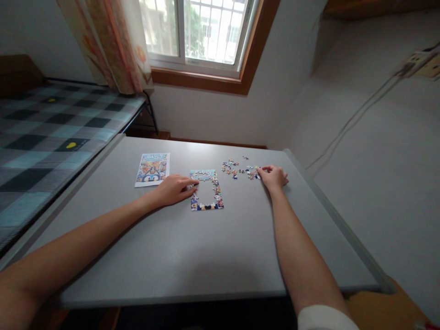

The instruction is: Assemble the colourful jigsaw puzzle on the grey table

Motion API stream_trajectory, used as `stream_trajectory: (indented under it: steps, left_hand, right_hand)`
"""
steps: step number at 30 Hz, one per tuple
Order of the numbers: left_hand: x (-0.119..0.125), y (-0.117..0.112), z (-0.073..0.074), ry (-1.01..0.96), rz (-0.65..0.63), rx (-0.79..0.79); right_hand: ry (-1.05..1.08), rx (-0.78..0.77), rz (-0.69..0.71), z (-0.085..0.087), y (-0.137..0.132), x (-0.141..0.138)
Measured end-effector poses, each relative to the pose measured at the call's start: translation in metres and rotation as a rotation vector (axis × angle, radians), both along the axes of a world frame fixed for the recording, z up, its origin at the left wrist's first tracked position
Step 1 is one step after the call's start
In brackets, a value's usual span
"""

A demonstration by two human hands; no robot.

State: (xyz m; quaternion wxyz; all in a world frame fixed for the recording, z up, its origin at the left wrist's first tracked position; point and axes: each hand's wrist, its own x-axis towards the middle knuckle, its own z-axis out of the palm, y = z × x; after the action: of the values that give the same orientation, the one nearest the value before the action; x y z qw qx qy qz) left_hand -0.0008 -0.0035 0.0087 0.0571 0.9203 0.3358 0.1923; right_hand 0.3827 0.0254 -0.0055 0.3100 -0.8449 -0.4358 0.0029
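A partly joined jigsaw puzzle (pixel 207 207) lies flat on the table; its border is joined around a bare middle. My left hand (pixel 174 189) rests at the puzzle's left side, fingers stretched out with the tips on its edge. Up and to the right, loose puzzle pieces (pixel 231 167) are scattered in a spread pile. My right hand (pixel 274 177) is at the right end of that pile, thumb and forefinger pinched at a puzzle piece (pixel 257 174), which the fingers partly hide. Left of the puzzle lies a printed picture sheet (pixel 152 169) with cartoon figures.
The grey table (pixel 178 256) has raised side edges. A bed with a checked cover (pixel 65 123) stands to the left. Behind are a curtain (pixel 113 46) and a barred window (pixel 209 32). Cables hang from a power socket (pixel 421 64) on the right wall.
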Motion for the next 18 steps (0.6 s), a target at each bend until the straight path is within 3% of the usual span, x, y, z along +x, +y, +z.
stream_trajectory:
  steps: [5, 12, 15, 18]
  left_hand:
    - [0.000, 0.000, 0.000, 0.004, 0.001, 0.007]
    - [0.001, -0.001, 0.001, -0.005, -0.004, 0.010]
    - [0.001, -0.002, 0.002, -0.006, -0.006, 0.011]
    - [0.001, -0.001, 0.002, -0.005, -0.005, 0.006]
  right_hand:
    - [0.048, 0.096, 0.041, -0.001, 0.002, 0.000]
    - [0.363, 0.428, 0.405, -0.001, 0.011, -0.005]
    - [0.476, 0.499, 0.433, -0.002, 0.014, -0.006]
    - [0.539, 0.562, 0.371, -0.002, 0.016, -0.001]
